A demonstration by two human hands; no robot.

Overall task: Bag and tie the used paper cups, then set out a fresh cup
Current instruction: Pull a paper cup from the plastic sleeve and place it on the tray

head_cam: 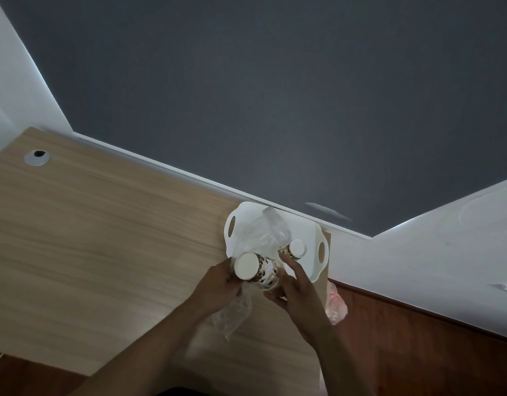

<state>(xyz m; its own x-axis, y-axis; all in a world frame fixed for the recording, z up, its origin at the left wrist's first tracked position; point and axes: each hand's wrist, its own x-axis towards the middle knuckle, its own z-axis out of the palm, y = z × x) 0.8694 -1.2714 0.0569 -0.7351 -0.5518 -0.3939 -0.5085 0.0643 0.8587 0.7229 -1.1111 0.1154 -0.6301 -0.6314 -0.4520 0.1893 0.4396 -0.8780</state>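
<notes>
Against a dark grey wall, at the far right corner of a pale wood-grain desk (103, 238), a person bags used cups. The left hand (220, 284) closes on a brown-spotted paper cup (258, 271), held bottom toward the camera, apparently together with the crinkled clear plastic bag (235, 312) trailing below. The right hand (295, 287) pinches the cup's side, forefinger reaching toward a second spotted cup (293, 250) on the white two-handled plastic tray (312, 232). More clear film lies on the tray. Holding the bag mouth wide before sliding the cup in should help. The desk edge is just right of the tray; open room lies to the left.
</notes>
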